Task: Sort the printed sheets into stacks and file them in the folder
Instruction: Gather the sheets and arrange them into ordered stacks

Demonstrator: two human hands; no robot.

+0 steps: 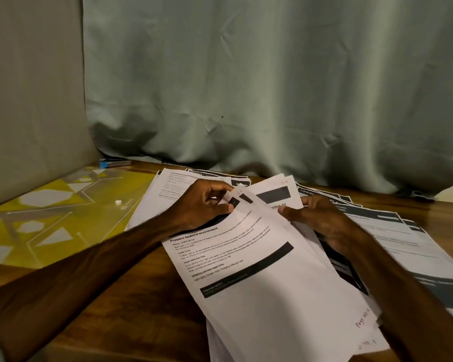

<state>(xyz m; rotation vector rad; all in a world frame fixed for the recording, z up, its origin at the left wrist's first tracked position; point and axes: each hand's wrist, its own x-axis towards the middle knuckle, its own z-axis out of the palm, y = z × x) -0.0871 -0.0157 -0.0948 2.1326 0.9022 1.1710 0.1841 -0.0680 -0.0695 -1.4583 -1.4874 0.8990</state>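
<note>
A grey-green curtain (272,87) hangs across the back and bunches where it meets the wooden bench (131,296) in front of me. On the left of the bench the folder (50,220) lies flat, yellow with pale geometric shapes, and it is apart from the paper I am holding. Printed sheets with dark header bars are fanned out (403,241) along the right side of the bench, overlapping one another, and another pile (168,189) lies at the back, just beyond my left wrist. Between them, in the middle, I hold a loose bundle of sheets tilted toward me; the top sheet (259,278) is headed "Prepare bedtime environment" and has a black bar across its middle and a red handwritten note at its lower right corner. My right hand (322,220) grips the right edge of the bundle, thumb on top and fingers underneath. My left hand (204,205) has its fingers curled and pinches the upper edge of the top sheet. A small blue and silver object (114,162), perhaps a stapler, lies at the foot of the curtain behind the folder. A white snap button (118,202) shows on the folder's flap.
</note>
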